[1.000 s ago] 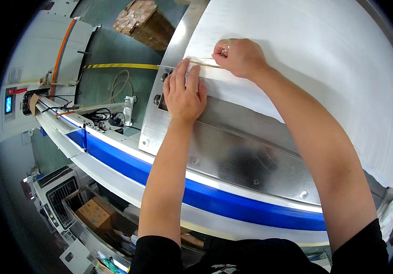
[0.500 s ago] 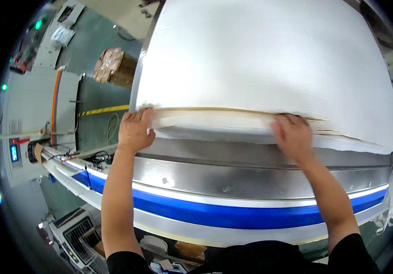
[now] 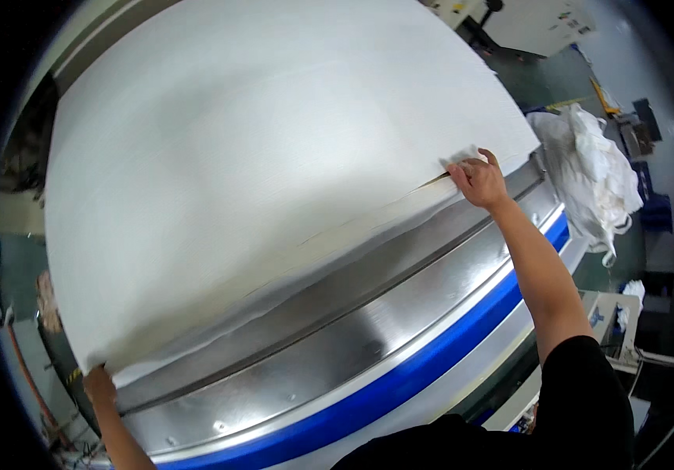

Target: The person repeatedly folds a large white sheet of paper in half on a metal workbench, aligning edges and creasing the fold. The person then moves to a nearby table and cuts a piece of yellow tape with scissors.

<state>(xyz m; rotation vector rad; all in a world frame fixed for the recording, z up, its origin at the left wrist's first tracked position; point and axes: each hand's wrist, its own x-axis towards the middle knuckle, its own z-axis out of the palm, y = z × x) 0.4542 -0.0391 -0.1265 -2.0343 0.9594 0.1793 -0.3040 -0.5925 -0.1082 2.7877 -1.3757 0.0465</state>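
Observation:
A broad stack of thin white sheets [image 3: 274, 133] lies on a metal-topped table, its near edge slightly uneven with layers showing. At the near left corner my left hand [image 3: 99, 387] is closed on the sheet's edge, its fingertips partly hidden. Toward the near right corner my right hand [image 3: 479, 182] pinches the top white sheet, which is rumpled beside the fingers. A narrow gap between layers shows just left of that hand.
The table's steel front strip [image 3: 313, 368] and blue band [image 3: 368, 392] run along my side. A white plastic bag [image 3: 591, 172] bulges at the table's right end. Farther right is a pale cart or frame [image 3: 615, 313].
The view has swung to the right. My right hand has moved right along the near edge, and my left hand is now at the left corner. The wide gap between layers has narrowed.

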